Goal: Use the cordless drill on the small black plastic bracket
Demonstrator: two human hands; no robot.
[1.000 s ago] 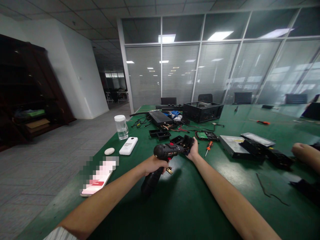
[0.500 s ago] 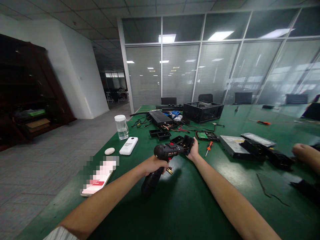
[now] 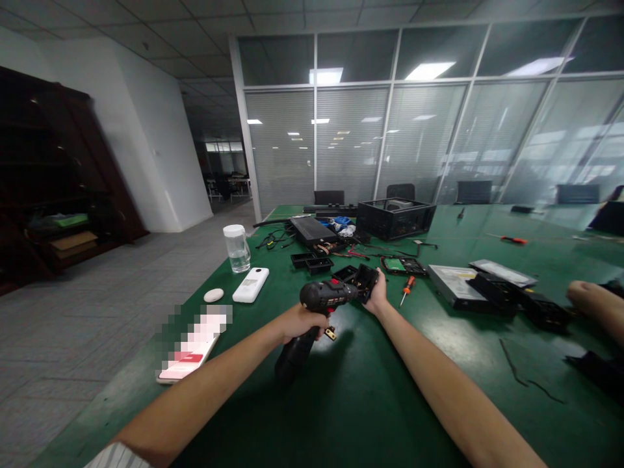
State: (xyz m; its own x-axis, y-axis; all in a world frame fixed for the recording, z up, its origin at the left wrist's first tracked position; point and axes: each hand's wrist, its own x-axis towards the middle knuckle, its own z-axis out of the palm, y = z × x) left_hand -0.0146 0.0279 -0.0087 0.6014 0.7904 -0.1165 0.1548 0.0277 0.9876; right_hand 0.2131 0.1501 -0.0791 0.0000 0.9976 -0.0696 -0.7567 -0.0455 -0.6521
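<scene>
My left hand (image 3: 303,323) is wrapped round the grip of a black cordless drill (image 3: 322,296) with red details, its front end pointing right. The drill's nose meets a small black plastic part (image 3: 365,283); the exact contact point is too small to see. My right hand (image 3: 378,296) grips that black part from its right side, fingers partly hidden behind it. A small brass-coloured metal piece (image 3: 331,333) shows just below the drill. Beyond the part lies a black open tray (image 3: 344,273), and to the right an orange screwdriver (image 3: 408,290) rests on the green table (image 3: 370,403).
Farther back are black trays (image 3: 319,264), a green circuit board (image 3: 396,264), cables and a black computer case (image 3: 397,218). On the left stand a water bottle (image 3: 236,249), a white device (image 3: 251,285) and a phone (image 3: 195,348). At right are drives (image 3: 461,284) and another person's hand (image 3: 587,296).
Almost nothing differs. Both my hands, the drill and the black part stay in place; the other person's hand at the right edge has shifted very slightly.
</scene>
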